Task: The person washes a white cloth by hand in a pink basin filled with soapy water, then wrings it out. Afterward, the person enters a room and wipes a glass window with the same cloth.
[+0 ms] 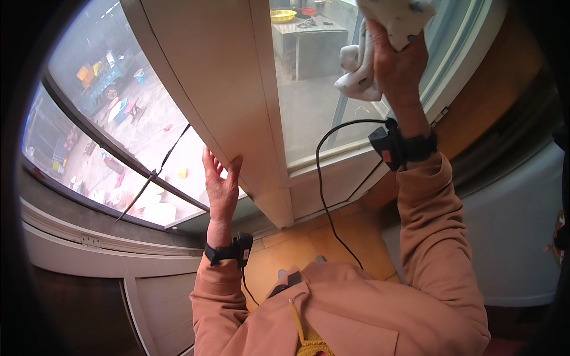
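My right hand (pixel 397 66) is closed around a bunched white cloth (pixel 363 80) with dark spots, up against the glass pane (pixel 311 107) of a white-framed door. Part of the cloth hangs below my fingers and part sticks out above them. My left hand (pixel 222 182) grips the edge of the door's wide cream stile (pixel 222 89), thumb on the near face and fingers behind it. A black strap with a small device sits on each wrist.
A black cable (pixel 321 187) loops from the right wrist device towards the floor tiles (pixel 303 240). At left, a metal window bar (pixel 133 164) crosses the view of a yard with a blue cart (pixel 100 91). A white panelled door (pixel 164 302) stands lower left. Through the glass, a yellow basket (pixel 283 17) shows.
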A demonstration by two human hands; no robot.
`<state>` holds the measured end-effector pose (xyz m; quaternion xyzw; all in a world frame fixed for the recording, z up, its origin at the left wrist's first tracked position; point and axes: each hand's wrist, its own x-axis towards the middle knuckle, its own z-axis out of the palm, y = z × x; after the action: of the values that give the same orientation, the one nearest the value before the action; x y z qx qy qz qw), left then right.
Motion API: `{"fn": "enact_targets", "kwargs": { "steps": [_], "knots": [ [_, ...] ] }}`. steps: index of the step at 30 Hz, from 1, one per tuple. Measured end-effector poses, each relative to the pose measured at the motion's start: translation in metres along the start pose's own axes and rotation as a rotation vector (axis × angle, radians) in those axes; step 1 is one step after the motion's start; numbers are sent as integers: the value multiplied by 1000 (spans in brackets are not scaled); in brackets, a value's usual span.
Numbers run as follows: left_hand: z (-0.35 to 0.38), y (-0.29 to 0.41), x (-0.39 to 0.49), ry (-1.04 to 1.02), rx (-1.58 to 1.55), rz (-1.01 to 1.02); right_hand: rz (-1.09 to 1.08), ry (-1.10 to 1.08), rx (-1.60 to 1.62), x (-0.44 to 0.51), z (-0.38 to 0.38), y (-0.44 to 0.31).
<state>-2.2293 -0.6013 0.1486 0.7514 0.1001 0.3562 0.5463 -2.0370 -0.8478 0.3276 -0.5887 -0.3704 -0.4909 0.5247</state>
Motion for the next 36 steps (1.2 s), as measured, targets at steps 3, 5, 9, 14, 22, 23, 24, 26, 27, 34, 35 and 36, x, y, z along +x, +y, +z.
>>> {"fn": "enact_targets", "kwargs": {
  "steps": [3,5,9,14,22,23,24,26,27,34,35,36],
  "knots": [
    [2,-5,3,-6,-35,24,46,-18,-52,-37,17,2],
    [2,-10,4,5,-14,46,45,-114,23,-76,26,-5],
    [-4,-23,6,-9,-10,9,-51,-212,-56,-152,42,-22],
    [-9,-30,7,-40,18,25,111,-179,-34,-205,41,-27],
    [-10,-21,4,-47,78,-12,80,-285,-97,-255,14,4],
    [-10,-20,4,-46,80,-14,48,-267,-94,-258,9,9],
    [-10,-20,4,-46,83,-16,52,-279,-101,-260,5,14],
    [-10,-18,4,-45,81,-12,88,-330,-114,-263,-2,21],
    [-10,-18,3,-44,76,-6,99,-349,-115,-265,-6,24],
    [-10,-18,2,-38,76,11,443,-305,-226,-302,-57,92],
    [-10,-18,2,-43,98,18,488,-236,-196,-304,-66,112],
    [-9,-18,2,-43,104,20,504,-180,-336,-306,-74,130]
  ]
}}
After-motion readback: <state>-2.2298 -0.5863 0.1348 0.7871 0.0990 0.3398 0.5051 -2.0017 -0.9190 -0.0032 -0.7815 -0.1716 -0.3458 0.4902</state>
